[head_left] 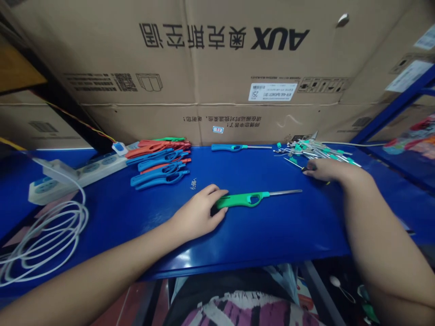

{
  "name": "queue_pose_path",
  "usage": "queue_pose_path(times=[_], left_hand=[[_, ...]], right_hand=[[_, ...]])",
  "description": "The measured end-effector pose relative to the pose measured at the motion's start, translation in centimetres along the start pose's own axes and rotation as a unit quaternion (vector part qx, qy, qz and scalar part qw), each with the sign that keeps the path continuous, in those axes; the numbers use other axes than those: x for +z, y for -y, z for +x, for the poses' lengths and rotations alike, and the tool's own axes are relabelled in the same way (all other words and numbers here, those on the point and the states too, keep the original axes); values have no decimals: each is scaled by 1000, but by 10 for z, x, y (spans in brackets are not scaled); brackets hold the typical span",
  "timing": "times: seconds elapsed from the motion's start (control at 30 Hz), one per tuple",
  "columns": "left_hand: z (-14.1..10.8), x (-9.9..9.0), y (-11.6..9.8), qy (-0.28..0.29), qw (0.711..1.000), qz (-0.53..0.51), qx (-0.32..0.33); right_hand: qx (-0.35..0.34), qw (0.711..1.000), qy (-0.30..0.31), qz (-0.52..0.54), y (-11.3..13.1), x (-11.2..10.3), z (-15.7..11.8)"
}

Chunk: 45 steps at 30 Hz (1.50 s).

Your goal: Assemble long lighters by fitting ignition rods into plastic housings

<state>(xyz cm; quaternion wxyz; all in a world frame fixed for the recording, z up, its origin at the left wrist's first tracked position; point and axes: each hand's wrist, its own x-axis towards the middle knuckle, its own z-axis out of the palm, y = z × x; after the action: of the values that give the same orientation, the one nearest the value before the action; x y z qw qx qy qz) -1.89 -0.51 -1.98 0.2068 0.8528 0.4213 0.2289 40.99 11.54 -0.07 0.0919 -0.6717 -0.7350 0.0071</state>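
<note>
A green long-nosed gas lighter lies flat on the blue table, its metal tube pointing right. My left hand is closed round the handle end of it. At the right, my right hand grips a small screwdriver with a dark and yellow handle; its thin shaft points left and up. Just behind that hand is a pile of metal lighter tubes with green parts. A blue lighter with its tube fitted lies farther back, by the cardboard.
Orange, blue and green lighter handles are stacked at the left back. Several tiny screws lie near them. A white power strip and a coiled white cable sit at the far left. Printed cardboard walls off the back.
</note>
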Motion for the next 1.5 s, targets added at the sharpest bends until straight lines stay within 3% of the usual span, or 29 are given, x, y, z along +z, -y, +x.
queue_pose_path(times=[0.1,0.2,0.23,0.3,0.43,0.6,1.07,1.5], left_hand=[[0,1,1,-2,1000,-23,-3],[0,1,2,6,999,-37,-7],[0,1,3,9,999,-40,-9],[0,2,4,12,999,-43,-12],[-1,5,5,10,999,-46,-4],[-2,7,2,13,999,-41,7],[-3,9,1,7,999,-25,24],[-2,9,1,-7,999,-48,17]], right_hand=[[3,997,71,-3,16,-15,0],[-55,998,22,33,58,-31,-4],[-102,991,13,86,77,-33,-7],[-165,972,13,165,118,-28,-14],[-232,954,55,180,192,-1,-28],[-250,959,97,90,239,17,-35],[-232,965,89,88,245,27,-31],[-228,948,71,210,233,18,-35]])
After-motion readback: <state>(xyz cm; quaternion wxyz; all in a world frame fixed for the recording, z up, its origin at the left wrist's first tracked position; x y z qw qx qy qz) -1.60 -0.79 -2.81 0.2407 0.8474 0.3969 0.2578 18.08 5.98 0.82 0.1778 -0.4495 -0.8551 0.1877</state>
